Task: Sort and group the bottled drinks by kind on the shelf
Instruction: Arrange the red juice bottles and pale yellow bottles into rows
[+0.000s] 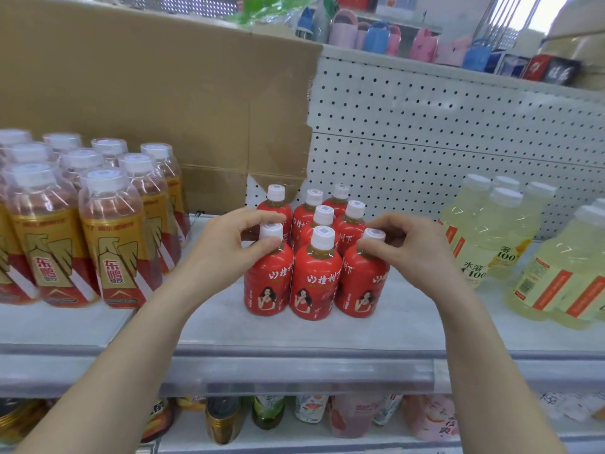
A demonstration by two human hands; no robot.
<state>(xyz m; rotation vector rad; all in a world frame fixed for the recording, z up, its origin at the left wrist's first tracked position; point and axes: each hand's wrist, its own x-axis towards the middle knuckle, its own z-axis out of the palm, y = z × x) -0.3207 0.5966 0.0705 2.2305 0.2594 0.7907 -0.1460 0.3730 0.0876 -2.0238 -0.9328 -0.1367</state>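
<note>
The left hand (229, 237) pinches the neck of the front-left red bottle (266, 283), with the thumb under the white cap and the index finger curled over it. The right hand (406, 247) pinches the front-right red bottle (361, 286) the same way, its thumb and fingers curled round the cap and neck. Both bottles stand upright on the grey shelf (393, 329), and a third red bottle (316, 283) stands between them, touching both.

Behind this front row stand more red bottles of the same kind, packed close in a block at the middle of the shelf; eight white caps show in all. To the left, well apart from the block, stands a group of taller gold-labelled bottles (111, 240). To the right stands a group of pale yellow bottles (474, 237).

A sheet of brown cardboard (147, 93) leans behind the gold group against the white pegboard (425, 132). Small coloured bags (376, 37) line the shelf above. Assorted drinks (268, 411) stand on the shelf below, under the forearms.
</note>
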